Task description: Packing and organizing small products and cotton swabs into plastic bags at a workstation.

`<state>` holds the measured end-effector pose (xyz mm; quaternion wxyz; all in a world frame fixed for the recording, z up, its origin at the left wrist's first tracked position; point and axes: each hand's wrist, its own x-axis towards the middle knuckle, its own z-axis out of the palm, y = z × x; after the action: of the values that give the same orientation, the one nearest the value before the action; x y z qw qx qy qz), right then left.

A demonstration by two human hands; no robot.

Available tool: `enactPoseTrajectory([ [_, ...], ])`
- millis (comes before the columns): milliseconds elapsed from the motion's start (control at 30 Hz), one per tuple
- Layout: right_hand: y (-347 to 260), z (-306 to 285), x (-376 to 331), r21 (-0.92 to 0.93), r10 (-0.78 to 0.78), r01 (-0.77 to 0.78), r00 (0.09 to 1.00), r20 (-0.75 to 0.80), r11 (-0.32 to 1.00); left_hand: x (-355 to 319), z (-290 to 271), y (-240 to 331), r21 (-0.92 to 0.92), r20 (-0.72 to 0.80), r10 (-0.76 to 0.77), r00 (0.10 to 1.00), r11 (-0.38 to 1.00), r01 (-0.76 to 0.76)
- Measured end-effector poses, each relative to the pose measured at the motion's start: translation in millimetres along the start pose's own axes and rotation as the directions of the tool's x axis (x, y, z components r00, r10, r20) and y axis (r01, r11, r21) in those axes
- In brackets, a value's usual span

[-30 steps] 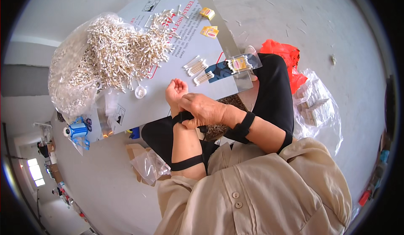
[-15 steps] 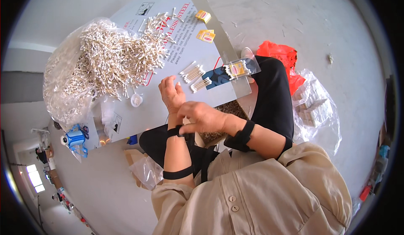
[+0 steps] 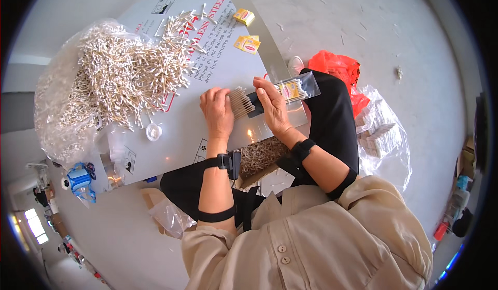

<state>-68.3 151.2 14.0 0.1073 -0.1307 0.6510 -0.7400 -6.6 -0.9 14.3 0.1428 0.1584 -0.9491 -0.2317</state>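
Observation:
A row of white-tipped cotton swabs point(image 3: 240, 102) lies on the metal-topped table between my two hands. My left hand point(image 3: 217, 114) is curled against the swabs' left ends, its fingers bent over them. At their right ends, my right hand point(image 3: 273, 107) stands on edge with its fingers stretched out, close to the swabs. Just right of it lies a clear plastic bag point(image 3: 311, 84) on a dark strip. The bag holds more swabs and a yellow card point(image 3: 289, 90), partly hidden by my right fingers.
A big plastic sack spills a heap of cotton swabs point(image 3: 119, 72) across the table's left. Small yellow boxes point(image 3: 243, 16) and yellow cards point(image 3: 247, 44) lie at the far edge. A white round container point(image 3: 153, 131) sits near the heap. An open carton point(image 3: 259, 157) stands below the table edge.
My hands, crossed at the wrists before, have parted. The right hand moved up and right beside the bag; the left reached the swabs. Two small groups of swabs now form one row.

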Motion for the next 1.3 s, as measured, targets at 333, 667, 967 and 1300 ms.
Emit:
enactPoseTrajectory([
  [333, 10, 30, 17, 0.030, -0.050, 0.048, 0.996, 0.078, 0.998, 0, 16, 17, -0.735, -0.167, -0.299, 0.940, 0.673, 0.083],
  [667, 12, 23, 10, 0.097, 0.022, -0.029, 0.997, 0.072, 0.995, 0, 16, 17, -0.896, -0.132, -0.353, 0.926, 0.441, 0.040],
  [967, 12, -23, 8, 0.021, 0.136, -0.140, 0.980, 0.142, 0.990, -37, -18, -6, -0.235, -0.070, 0.017, 0.997, 0.971, -0.033],
  [1300, -4, -26, -16, -0.436, -0.247, 0.340, 0.934, 0.257, 0.833, -51, -7, 27, 0.187, 0.174, 0.082, 0.981, 0.976, -0.114],
])
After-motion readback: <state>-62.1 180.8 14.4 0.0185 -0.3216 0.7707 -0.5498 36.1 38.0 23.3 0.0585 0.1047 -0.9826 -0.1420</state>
